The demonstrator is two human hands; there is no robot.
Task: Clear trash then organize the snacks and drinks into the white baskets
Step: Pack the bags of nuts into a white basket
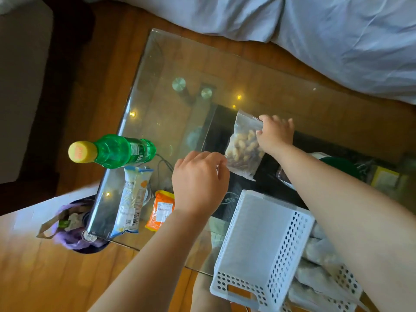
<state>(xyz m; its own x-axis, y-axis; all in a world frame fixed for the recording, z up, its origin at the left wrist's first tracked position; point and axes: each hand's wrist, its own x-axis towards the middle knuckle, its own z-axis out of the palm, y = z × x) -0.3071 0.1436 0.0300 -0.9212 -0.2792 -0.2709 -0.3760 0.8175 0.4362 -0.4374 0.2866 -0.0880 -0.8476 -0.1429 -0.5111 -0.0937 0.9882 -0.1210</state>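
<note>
Two bare forearms; no sleeves, no jewellery.

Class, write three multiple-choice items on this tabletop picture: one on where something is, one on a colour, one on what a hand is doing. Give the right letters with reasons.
1. Where does the green bottle stand?
A. inside the near basket
B. near the glass table's left edge
C. on the floor

2. What colour is the bottle's cap?
A. yellow
B. red
C. white

3. What is the right hand doing?
A. resting flat on the table
B. holding the bottle
C. gripping the top of the clear bag of nuts

Answers: 1 B, it stands on the glass beside the left edge. 2 A, the cap shows yellow. 3 C, the fingers curl round the bag's top, while the white basket in front sits empty.
</note>
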